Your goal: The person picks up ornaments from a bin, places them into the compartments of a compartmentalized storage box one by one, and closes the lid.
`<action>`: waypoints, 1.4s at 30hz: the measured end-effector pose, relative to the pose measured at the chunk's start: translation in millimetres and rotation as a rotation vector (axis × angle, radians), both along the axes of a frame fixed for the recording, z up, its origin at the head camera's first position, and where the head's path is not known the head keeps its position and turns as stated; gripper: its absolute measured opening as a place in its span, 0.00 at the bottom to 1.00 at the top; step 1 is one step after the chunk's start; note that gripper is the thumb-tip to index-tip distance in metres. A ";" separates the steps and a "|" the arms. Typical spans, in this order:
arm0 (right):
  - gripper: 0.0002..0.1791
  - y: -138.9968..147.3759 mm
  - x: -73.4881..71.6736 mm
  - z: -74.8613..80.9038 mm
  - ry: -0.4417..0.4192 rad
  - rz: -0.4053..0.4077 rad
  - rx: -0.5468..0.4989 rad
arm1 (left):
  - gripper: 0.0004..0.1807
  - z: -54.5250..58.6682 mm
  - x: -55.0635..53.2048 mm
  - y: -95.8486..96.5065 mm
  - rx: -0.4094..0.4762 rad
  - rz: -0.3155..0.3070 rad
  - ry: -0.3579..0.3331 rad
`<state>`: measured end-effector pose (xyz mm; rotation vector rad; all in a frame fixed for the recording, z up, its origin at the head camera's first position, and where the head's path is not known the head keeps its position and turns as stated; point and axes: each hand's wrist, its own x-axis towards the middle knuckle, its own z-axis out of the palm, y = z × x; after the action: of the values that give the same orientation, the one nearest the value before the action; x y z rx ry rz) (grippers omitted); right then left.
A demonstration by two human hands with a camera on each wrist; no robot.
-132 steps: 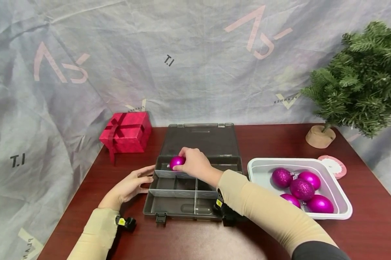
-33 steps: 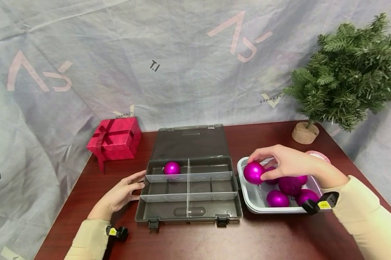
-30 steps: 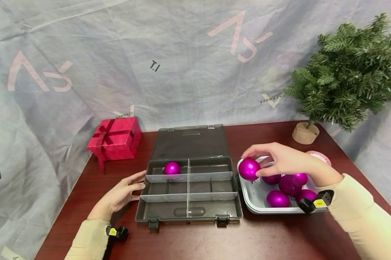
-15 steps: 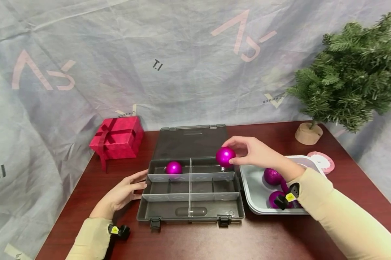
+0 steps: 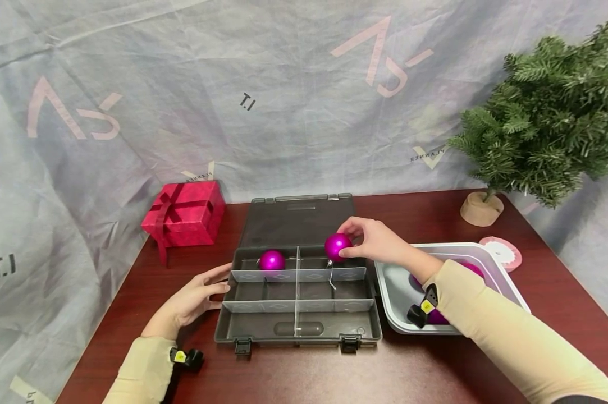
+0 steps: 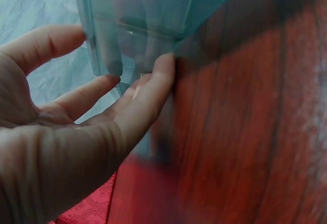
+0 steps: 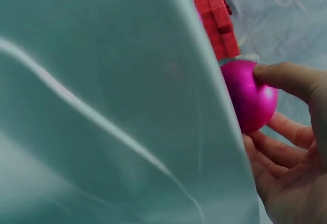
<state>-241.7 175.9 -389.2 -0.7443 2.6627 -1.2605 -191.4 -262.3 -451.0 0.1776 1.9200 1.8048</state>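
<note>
My right hand (image 5: pixel 371 240) pinches a shiny magenta Christmas ball (image 5: pixel 337 247) between thumb and fingers, over the back right compartment of a grey divided organizer box (image 5: pixel 255 322). A string loop dangles from the ball's silver cap across the divider. In the right wrist view the same Christmas ball (image 7: pixel 249 96) is partly behind the white tub's wall (image 7: pixel 127 91). Another magenta ball (image 5: pixel 272 260) lies in the back left compartment. My left hand (image 5: pixel 192 297) touches the box's left side with extended fingers; the left wrist view shows its fingertips (image 6: pixel 164 63) against the clear wall.
At right stands the white tub (image 5: pixel 394 280) with more magenta balls, largely hidden by my right forearm. The box's lid (image 5: pixel 298 221) lies back, open. A red gift box (image 5: pixel 184 213) is at back left, a small fir tree (image 5: pixel 546 123) at back right, a pink-white roll (image 5: pixel 503 252) behind the tub.
My right hand has carried the second ball leftward from the tub to over the back right compartment. Earlier it set the first ball in the back left one. My left hand stays at the box.
</note>
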 end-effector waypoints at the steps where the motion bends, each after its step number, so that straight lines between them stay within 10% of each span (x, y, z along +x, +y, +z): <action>1: 0.22 -0.9 0.1 -0.9 0.002 -0.003 0.012 | 0.40 0.1 -0.1 0.1 0.000 -0.001 0.000; 22: 0.14 12.4 6.9 15.2 -0.019 0.042 -0.021 | 0.39 -1.5 0.1 0.9 -0.004 0.003 -0.005; 42: 0.16 106.9 93.5 59.0 0.124 -0.019 -0.202 | 0.40 0.6 1.4 2.0 -0.013 -0.008 0.000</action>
<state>-148.2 282.9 -330.2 -0.8505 2.6698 -1.5548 -190.0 -260.3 -450.3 0.1806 1.9282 1.7863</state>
